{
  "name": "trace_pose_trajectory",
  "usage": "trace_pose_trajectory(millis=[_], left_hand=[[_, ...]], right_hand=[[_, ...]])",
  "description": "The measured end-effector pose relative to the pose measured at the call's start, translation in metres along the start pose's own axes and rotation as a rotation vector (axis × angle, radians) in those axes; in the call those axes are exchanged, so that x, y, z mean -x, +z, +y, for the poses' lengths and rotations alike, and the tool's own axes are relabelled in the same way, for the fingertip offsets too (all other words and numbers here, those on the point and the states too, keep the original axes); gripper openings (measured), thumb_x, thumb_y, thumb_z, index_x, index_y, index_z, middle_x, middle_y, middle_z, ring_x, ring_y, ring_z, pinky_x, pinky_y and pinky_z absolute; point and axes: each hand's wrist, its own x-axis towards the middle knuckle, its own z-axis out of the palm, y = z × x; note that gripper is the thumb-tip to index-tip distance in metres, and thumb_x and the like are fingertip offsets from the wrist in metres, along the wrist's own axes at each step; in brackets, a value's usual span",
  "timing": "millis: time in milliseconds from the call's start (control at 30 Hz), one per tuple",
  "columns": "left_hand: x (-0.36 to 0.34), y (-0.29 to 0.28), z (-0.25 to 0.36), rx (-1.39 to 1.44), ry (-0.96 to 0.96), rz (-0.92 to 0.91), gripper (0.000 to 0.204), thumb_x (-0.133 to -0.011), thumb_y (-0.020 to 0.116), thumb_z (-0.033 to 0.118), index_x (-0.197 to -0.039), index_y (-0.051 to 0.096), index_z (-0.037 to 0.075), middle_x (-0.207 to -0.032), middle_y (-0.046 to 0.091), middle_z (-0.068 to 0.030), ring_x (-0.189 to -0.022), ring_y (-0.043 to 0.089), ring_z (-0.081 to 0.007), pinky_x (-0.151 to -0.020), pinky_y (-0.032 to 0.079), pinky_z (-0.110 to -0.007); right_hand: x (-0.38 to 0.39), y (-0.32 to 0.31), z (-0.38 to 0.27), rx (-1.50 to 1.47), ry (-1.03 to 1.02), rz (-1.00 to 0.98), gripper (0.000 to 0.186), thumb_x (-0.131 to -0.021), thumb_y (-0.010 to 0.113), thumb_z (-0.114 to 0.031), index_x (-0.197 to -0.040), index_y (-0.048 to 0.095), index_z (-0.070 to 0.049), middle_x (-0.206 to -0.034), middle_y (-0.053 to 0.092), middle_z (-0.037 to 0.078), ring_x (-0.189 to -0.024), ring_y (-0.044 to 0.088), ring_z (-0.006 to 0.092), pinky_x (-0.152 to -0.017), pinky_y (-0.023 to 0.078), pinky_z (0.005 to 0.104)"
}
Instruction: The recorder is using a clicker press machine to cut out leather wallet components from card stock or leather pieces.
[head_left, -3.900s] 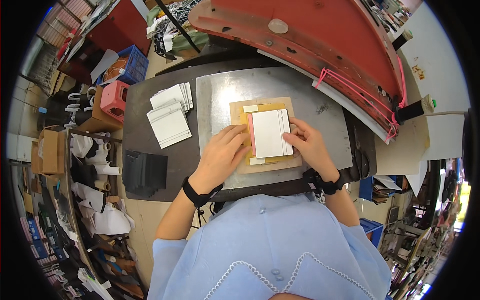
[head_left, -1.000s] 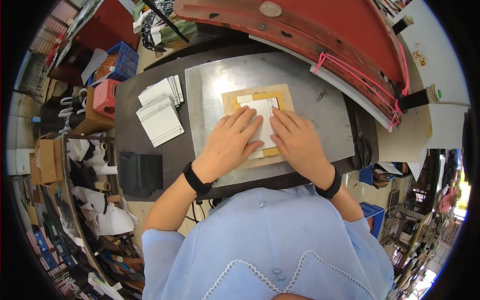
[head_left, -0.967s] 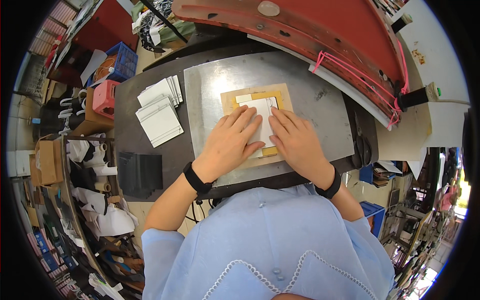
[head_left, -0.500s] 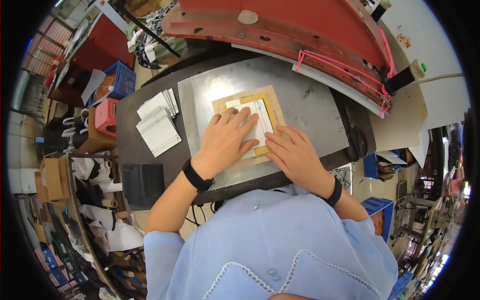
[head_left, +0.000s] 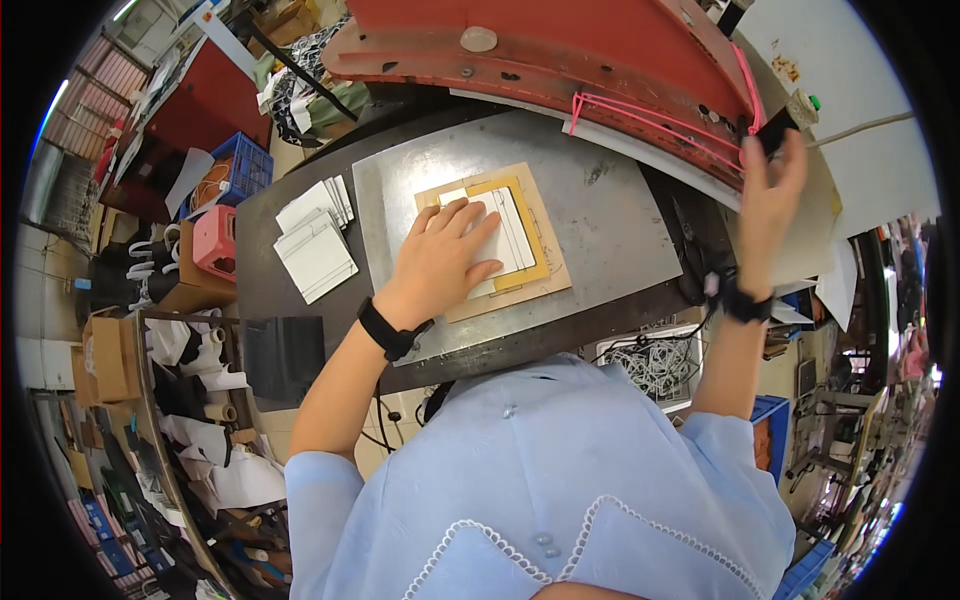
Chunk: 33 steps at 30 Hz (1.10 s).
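My left hand [head_left: 440, 262] lies flat with its fingers stretched over a white rectangular piece [head_left: 512, 235] marked with dark lines. That piece rests on a yellow frame-like template [head_left: 541, 262], which sits on a tan board [head_left: 556, 286]. Beneath the board is a grey metal plate [head_left: 630, 225]. At the far right my right hand [head_left: 768, 195] is raised to the black handle [head_left: 776, 132] on the red press arm [head_left: 560, 60], thumb and fingers around it. Pink cord [head_left: 650, 122] is tied along that arm. My left palm hides part of the white piece.
Left of the metal plate, several similar white pieces [head_left: 316, 262] lie on the dark table [head_left: 265, 235]. A black flat stack [head_left: 283, 358] is at the table's near left corner. A white bin [head_left: 655, 368] of small parts stands below the right edge.
My right hand has left the template's right side and moved up and right to the black handle. My left hand stays on the white piece. The view has shifted slightly.
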Motion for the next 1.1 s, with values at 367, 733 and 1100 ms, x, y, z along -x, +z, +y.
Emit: trace_pose_trajectory(millis=[367, 733, 1100], left_hand=[[0.052, -0.036, 0.013, 0.391, -0.307, 0.407, 0.043, -0.097, 0.060, 0.018, -0.137, 0.054, 0.003, -0.138, 0.054, -0.0180, -0.124, 0.054, -0.0348, -0.105, 0.043, -0.039], [0.092, -0.041, 0.081, 0.992, -0.290, 0.153, 0.050, -0.093, 0.066, 0.003, -0.141, 0.050, 0.006, -0.106, 0.073, -0.0095, -0.080, 0.065, -0.0158, -0.076, 0.053, -0.028], [0.051, -0.100, 0.100, 1.062, 0.050, 0.288, 0.048, -0.090, 0.072, 0.007, -0.135, 0.057, 0.003, -0.114, 0.070, -0.0130, -0.098, 0.068, -0.0216, -0.083, 0.056, -0.032]], right_hand=[[-0.091, 0.006, 0.077, -0.593, 0.237, -0.106, 0.037, -0.084, 0.080, -0.010, -0.112, 0.059, -0.002, -0.106, 0.063, 0.005, -0.094, 0.061, 0.0147, -0.089, 0.047, 0.0285], [0.016, -0.033, -0.022, -0.322, 0.160, -0.190, 0.051, -0.091, 0.070, -0.010, -0.134, 0.048, 0.004, -0.120, 0.057, 0.010, -0.105, 0.057, 0.0181, -0.096, 0.046, 0.0322], [0.021, -0.106, -0.044, -0.270, 0.080, -0.345, 0.047, -0.108, 0.039, -0.028, -0.144, 0.047, 0.002, -0.145, 0.051, 0.015, -0.135, 0.048, 0.0235, -0.115, 0.034, 0.0390]])
